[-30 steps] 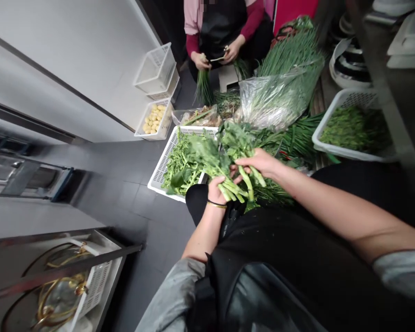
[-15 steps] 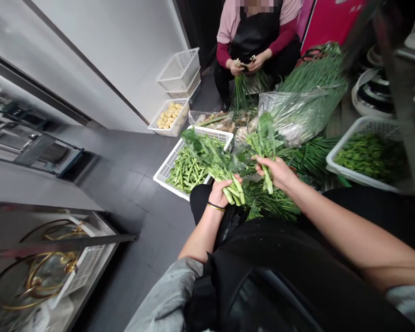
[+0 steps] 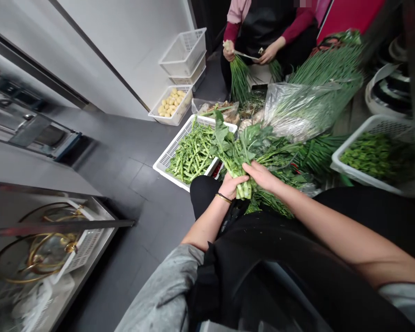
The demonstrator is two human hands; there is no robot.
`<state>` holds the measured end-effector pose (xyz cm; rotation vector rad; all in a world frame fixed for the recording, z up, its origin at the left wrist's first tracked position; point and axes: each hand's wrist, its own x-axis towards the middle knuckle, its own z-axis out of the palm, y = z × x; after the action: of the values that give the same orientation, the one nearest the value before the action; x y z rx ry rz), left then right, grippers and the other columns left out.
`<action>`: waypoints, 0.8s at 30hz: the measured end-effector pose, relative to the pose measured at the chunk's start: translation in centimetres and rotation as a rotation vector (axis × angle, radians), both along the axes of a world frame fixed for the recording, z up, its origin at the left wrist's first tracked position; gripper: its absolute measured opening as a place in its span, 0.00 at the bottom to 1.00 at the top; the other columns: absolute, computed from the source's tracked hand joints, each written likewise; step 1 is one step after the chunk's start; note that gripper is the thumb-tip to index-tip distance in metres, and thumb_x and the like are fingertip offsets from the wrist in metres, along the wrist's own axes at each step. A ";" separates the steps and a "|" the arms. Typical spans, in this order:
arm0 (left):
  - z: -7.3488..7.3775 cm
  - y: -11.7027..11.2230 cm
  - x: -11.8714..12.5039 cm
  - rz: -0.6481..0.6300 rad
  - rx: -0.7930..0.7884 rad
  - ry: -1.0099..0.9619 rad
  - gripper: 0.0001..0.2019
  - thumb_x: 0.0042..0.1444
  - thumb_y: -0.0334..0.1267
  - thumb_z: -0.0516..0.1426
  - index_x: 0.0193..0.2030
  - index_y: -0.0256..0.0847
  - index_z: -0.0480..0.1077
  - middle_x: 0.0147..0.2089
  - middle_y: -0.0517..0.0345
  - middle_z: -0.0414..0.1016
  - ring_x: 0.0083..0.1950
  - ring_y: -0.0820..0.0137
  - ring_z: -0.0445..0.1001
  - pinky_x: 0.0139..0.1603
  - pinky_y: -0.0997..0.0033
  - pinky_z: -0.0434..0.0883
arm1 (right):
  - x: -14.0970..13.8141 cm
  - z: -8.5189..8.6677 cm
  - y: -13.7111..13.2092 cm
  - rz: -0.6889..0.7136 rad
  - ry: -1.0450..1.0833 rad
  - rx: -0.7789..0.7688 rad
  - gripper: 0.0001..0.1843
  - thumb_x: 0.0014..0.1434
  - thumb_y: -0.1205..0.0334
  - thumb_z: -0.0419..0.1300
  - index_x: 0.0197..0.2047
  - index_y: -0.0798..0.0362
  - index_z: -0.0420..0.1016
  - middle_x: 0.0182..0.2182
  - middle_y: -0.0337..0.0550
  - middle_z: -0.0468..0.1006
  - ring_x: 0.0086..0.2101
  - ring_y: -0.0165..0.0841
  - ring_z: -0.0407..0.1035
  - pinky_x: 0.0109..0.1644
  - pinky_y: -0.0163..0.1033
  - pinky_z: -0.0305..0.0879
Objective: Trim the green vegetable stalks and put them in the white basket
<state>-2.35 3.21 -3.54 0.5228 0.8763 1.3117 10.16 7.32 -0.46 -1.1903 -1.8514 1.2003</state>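
Observation:
A bunch of leafy green stalks (image 3: 234, 156) stands over my lap, pale cut ends downward and broad leaves pointing away from me. My left hand (image 3: 229, 186) is wrapped round its lower stems. On the other side, my right hand (image 3: 261, 176) is closed against the same bunch, thumb near the stems; its fingertips are partly hidden by the leaves. Beyond my left knee, a white plastic basket (image 3: 163, 171) holds a heap of trimmed green stems (image 3: 191, 154). More loose leafy greens (image 3: 275, 203) lie under and beside my right forearm.
Opposite, a person's hands (image 3: 269, 53) hold garlic chives or similar long greens (image 3: 240, 78). A plastic bag (image 3: 283, 110) lies by a big pile of long green stalks (image 3: 327, 76). Potatoes fill a small basket (image 3: 178, 121); another basket of greens (image 3: 338, 159) stands right. A metal shelf (image 3: 103, 210) is left.
My right hand has brought its stalk left to the bunch in my left hand, and the stalks now stand together. The other person's hands have moved apart. The view has shifted slightly.

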 end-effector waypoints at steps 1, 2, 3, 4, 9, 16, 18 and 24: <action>0.0 -0.1 -0.2 -0.016 -0.022 -0.025 0.18 0.34 0.28 0.66 0.36 0.35 0.72 0.29 0.55 0.77 0.29 0.67 0.77 0.33 0.69 0.72 | 0.6 0.2 -0.1 0.018 -0.081 0.068 0.20 0.59 0.46 0.49 0.37 0.52 0.72 0.45 0.49 0.73 0.46 0.39 0.66 0.51 0.41 0.59; -0.1 -0.1 -0.3 -0.036 -0.052 -0.053 0.17 0.34 0.28 0.66 0.35 0.34 0.72 0.28 0.54 0.77 0.28 0.66 0.76 0.33 0.68 0.72 | 1.2 0.3 -0.2 0.022 -0.158 0.124 0.19 0.58 0.46 0.49 0.32 0.52 0.71 0.40 0.49 0.74 0.42 0.39 0.67 0.48 0.41 0.60; -0.2 -0.1 -0.2 -0.058 -0.088 -0.083 0.15 0.36 0.29 0.65 0.34 0.33 0.71 0.27 0.52 0.77 0.28 0.65 0.77 0.33 0.67 0.73 | 1.6 0.3 -0.3 0.008 -0.216 0.163 0.20 0.58 0.47 0.48 0.27 0.52 0.69 0.34 0.48 0.73 0.37 0.38 0.67 0.44 0.40 0.61; -0.2 -0.1 0.0 -0.080 -0.134 -0.114 0.13 0.37 0.30 0.64 0.33 0.32 0.71 0.27 0.51 0.77 0.28 0.64 0.77 0.33 0.66 0.73 | 1.9 0.3 -0.4 -0.023 -0.251 0.182 0.21 0.59 0.47 0.47 0.22 0.52 0.66 0.28 0.46 0.71 0.32 0.36 0.66 0.39 0.39 0.60; 0.5 0.4 0.4 -0.100 -0.281 -0.268 0.10 0.42 0.30 0.59 0.34 0.33 0.71 0.28 0.52 0.76 0.32 0.65 0.77 0.38 0.66 0.73 | 3.4 1.0 0.7 -0.155 -0.204 0.099 0.24 0.58 0.47 0.50 0.17 0.51 0.60 0.13 0.38 0.61 0.19 0.29 0.58 0.26 0.36 0.53; 2.6 -1.3 -2.7 0.138 -0.052 -0.309 0.15 0.43 0.33 0.57 0.41 0.41 0.71 0.32 0.57 0.75 0.50 0.60 0.73 0.51 0.55 0.69 | 6.4 2.5 3.7 -0.372 0.332 -0.288 0.23 0.49 0.38 0.59 0.26 0.53 0.71 0.10 0.36 0.66 0.12 0.28 0.59 0.16 0.34 0.59; 2.7 -2.1 -2.1 0.027 -0.001 -0.376 0.18 0.40 0.33 0.58 0.42 0.42 0.71 0.32 0.56 0.76 0.57 0.55 0.68 0.53 0.48 0.66 | 5.3 2.3 3.6 -0.303 0.330 -0.366 0.25 0.45 0.37 0.62 0.24 0.53 0.69 0.11 0.37 0.67 0.12 0.29 0.61 0.16 0.34 0.62; 2.8 -2.8 -0.3 -0.178 -0.006 -0.392 0.19 0.39 0.35 0.60 0.43 0.42 0.70 0.33 0.53 0.75 0.54 0.49 0.70 0.50 0.44 0.66 | 1.9 1.7 3.9 -0.234 0.291 -0.345 0.26 0.45 0.37 0.62 0.19 0.53 0.66 0.13 0.40 0.71 0.14 0.30 0.65 0.19 0.35 0.67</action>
<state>-2.66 0.46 -0.76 0.3145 0.4976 1.1944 12.07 11.21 1.21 -1.2917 -1.2883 1.5048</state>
